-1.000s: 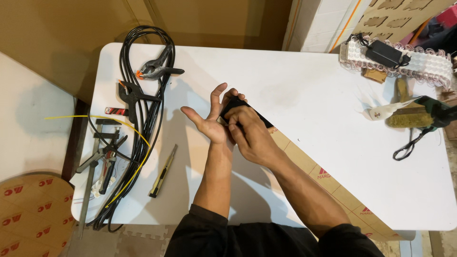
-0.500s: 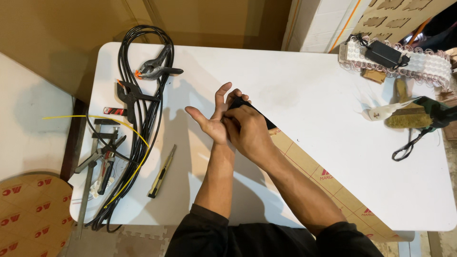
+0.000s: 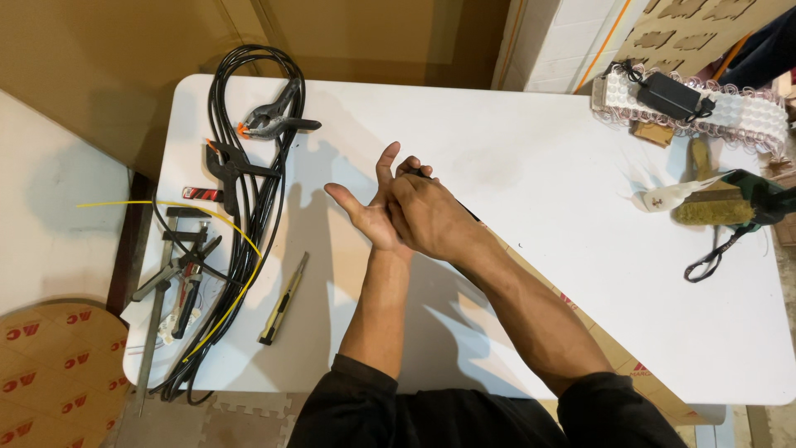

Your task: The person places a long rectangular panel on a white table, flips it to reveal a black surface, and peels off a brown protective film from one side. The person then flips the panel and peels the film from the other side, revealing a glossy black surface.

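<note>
Over the middle of the white table the person's two hands meet: the left hand is held palm up with thumb and fingers spread wide, gripping nothing, while the right hand lies across its palm with the fingers curled over a small black object, of which only a dark sliver shows above the knuckles and a thin dark edge trails off toward the wrist; what the object is cannot be told, nor how firmly it is gripped. As a judgement, the work looks to be at an early or middle stage: the black piece is being pressed or fitted against the open palm, and nothing about it looks finished or set down. A long strip of brown cardboard lies on the table under the right forearm, apparently untouched. The tools on the left side all lie apart from the hands: a coil of black cable with two spring clamps on it, a yellow wire, pliers and a utility knife. At the far right sit a brush, a white tray with a black adapter, and a black strap, all well away
</note>
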